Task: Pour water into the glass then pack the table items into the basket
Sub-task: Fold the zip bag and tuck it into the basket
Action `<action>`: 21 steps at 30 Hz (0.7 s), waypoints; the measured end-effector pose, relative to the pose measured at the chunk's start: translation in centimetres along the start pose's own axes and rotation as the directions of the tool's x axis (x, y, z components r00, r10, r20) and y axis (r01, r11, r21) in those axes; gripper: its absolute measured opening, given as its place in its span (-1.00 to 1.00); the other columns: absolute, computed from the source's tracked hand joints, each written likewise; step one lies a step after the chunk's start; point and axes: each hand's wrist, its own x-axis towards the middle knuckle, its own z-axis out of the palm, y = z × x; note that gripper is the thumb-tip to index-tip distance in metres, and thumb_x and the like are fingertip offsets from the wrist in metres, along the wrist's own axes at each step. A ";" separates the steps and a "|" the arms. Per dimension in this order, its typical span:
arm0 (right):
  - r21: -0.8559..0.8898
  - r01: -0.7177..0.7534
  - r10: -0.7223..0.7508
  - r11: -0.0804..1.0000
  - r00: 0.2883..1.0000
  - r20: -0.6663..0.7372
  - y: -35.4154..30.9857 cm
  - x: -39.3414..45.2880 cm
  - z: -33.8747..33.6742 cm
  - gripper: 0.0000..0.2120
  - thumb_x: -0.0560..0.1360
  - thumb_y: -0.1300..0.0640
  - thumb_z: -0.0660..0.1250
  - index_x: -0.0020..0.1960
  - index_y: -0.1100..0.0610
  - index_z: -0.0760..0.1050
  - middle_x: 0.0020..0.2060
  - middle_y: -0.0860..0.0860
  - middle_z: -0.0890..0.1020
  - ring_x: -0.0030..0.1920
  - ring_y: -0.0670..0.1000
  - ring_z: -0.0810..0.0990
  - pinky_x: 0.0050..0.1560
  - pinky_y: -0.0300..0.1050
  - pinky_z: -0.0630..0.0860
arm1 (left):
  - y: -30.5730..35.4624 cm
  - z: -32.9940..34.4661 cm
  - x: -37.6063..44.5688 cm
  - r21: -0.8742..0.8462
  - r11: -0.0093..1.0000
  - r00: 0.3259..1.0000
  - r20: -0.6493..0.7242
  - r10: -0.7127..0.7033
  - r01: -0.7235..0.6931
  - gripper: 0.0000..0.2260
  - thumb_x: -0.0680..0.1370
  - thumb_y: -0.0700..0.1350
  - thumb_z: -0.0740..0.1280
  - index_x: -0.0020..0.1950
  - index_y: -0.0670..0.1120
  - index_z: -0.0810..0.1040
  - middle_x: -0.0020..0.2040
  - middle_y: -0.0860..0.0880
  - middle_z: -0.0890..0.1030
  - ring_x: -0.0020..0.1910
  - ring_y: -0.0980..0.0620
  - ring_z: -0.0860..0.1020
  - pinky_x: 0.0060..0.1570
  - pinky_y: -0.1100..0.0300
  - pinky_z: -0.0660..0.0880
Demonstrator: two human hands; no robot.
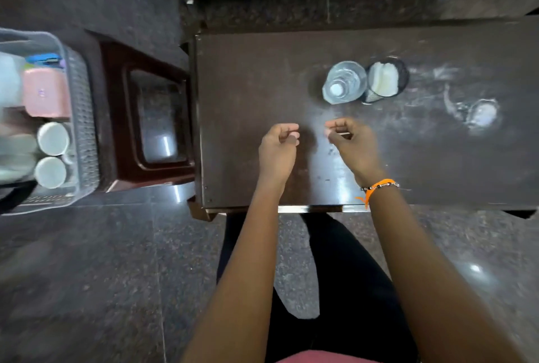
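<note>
A clear plastic water bottle [344, 82] with a white cap stands upright on the dark brown table [248, 77]. Touching its right side is a black mesh holder [386, 78] with white tissue in it. A clear glass [482, 114] stands further right, blurred. My left hand [278, 147] and my right hand [351, 142] hover over the table's near middle, fingers loosely curled, holding nothing. A grey basket [83, 117] sits on the floor far left, holding two white cups [52, 155], a pink box [46, 96] and other items.
A dark red plastic stool [151, 115] stands between the basket and the table. The floor is dark polished granite. My legs are under the table's front edge. An orange thread and a bead bracelet [379, 186] circle my right wrist.
</note>
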 end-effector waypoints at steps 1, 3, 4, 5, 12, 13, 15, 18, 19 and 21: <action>-0.004 -0.011 0.011 1.000 1.000 -0.024 0.8 0.7 -1.9 -0.85 0.47 0.30 0.34 0.03 0.27 0.58 -0.29 -0.02 0.55 -0.30 -0.13 0.47 -0.18 -0.29 0.41 | 0.3 1.7 -0.1 0.012 1.000 1.000 0.016 -0.003 0.003 -0.82 0.52 -0.27 0.23 0.02 -0.07 0.57 -0.11 -0.03 0.59 -0.12 0.04 0.56 0.09 0.12 0.48; -0.009 -0.027 0.027 1.000 0.998 -0.063 1.9 2.1 -4.7 -0.85 0.47 0.28 0.33 0.02 0.26 0.58 -0.27 0.04 0.56 -0.29 -0.10 0.48 -0.17 -0.29 0.42 | 0.8 4.3 -0.1 0.041 0.999 0.999 0.039 -0.012 0.010 -0.82 0.53 -0.26 0.24 0.03 -0.07 0.57 -0.07 -0.07 0.61 -0.07 0.02 0.57 0.12 0.12 0.47; -0.013 -0.031 0.030 0.999 0.996 -0.078 2.3 2.7 -5.6 -0.85 0.47 0.27 0.33 0.02 0.26 0.58 -0.24 0.07 0.56 -0.27 -0.07 0.49 -0.17 -0.30 0.42 | 1.0 5.2 0.1 0.059 0.998 0.999 0.045 -0.016 0.013 -0.82 0.53 -0.25 0.24 0.06 -0.08 0.57 -0.01 -0.10 0.63 -0.02 -0.01 0.59 0.17 0.09 0.46; -0.015 -0.035 0.033 0.999 0.995 -0.096 2.6 3.4 -6.5 -0.84 0.47 0.27 0.33 0.04 0.28 0.57 -0.21 0.08 0.56 -0.25 -0.05 0.50 -0.17 -0.32 0.42 | 1.2 6.0 0.3 0.080 0.997 0.999 0.049 -0.014 0.010 -0.80 0.53 -0.24 0.23 0.10 -0.10 0.57 0.05 -0.12 0.63 0.05 -0.04 0.59 0.21 0.07 0.47; -0.035 -0.085 0.070 0.996 0.947 -0.312 3.0 9.2 -9.6 -0.65 0.50 0.29 0.19 0.28 0.25 0.37 -0.09 0.05 0.50 -0.07 0.02 0.46 0.07 -0.08 0.45 | 3.2 10.1 2.7 0.108 0.982 0.978 0.126 -0.167 0.154 -0.58 0.56 -0.22 0.18 0.43 -0.09 0.31 0.06 -0.04 0.55 -0.01 0.02 0.55 0.15 0.16 0.44; -0.039 -0.087 0.071 0.995 0.949 -0.307 2.8 10.1 -9.7 -0.62 0.50 0.29 0.21 0.32 0.23 0.35 -0.07 0.07 0.52 -0.05 0.04 0.47 0.10 -0.09 0.44 | 3.3 10.4 3.1 0.115 0.978 0.973 0.135 -0.189 0.174 -0.54 0.56 -0.23 0.17 0.47 -0.08 0.24 -0.01 0.00 0.53 -0.02 0.02 0.54 0.09 0.18 0.45; -0.085 -0.081 0.054 0.993 0.957 -0.284 2.8 11.7 -10.0 -0.59 0.49 0.29 0.22 0.34 0.22 0.35 0.09 0.16 0.57 0.08 0.13 0.53 0.17 -0.10 0.42 | 3.4 11.1 3.8 0.142 0.970 0.967 0.139 -0.215 0.195 -0.48 0.57 -0.23 0.15 0.52 -0.06 0.12 -0.13 0.07 0.49 -0.11 0.06 0.52 -0.12 0.27 0.45; -0.143 -0.094 0.048 0.985 0.955 -0.294 3.0 13.1 -10.2 -0.61 0.46 0.36 0.17 0.28 0.25 0.42 0.15 0.24 0.59 0.14 0.20 0.57 0.03 -0.15 0.45 | 3.6 11.9 4.5 0.189 0.966 0.967 0.151 -0.204 0.175 -0.44 0.57 -0.23 0.12 0.55 -0.04 0.04 -0.07 0.07 0.54 -0.05 0.09 0.52 -0.04 0.25 0.46; -0.148 -0.107 0.058 0.983 0.952 -0.300 3.2 13.4 -10.2 -0.60 0.45 0.39 0.16 0.26 0.24 0.45 0.11 0.25 0.61 0.12 0.21 0.58 0.00 -0.15 0.46 | 3.7 12.1 4.6 0.202 0.966 0.968 0.160 -0.194 0.160 -0.45 0.57 -0.22 0.12 0.55 -0.03 0.04 0.13 0.02 0.56 0.12 0.04 0.52 0.17 0.17 0.46; -0.135 -0.135 0.089 0.982 0.950 -0.300 3.3 13.5 -10.1 -0.58 0.42 0.42 0.14 0.24 0.23 0.47 0.06 0.26 0.63 0.07 0.24 0.60 0.01 -0.09 0.53 | 4.0 12.4 4.7 0.219 0.965 0.970 0.163 -0.179 0.142 -0.46 0.58 -0.23 0.12 0.54 -0.02 0.05 0.40 -0.06 0.42 0.35 -0.04 0.43 0.40 0.02 0.31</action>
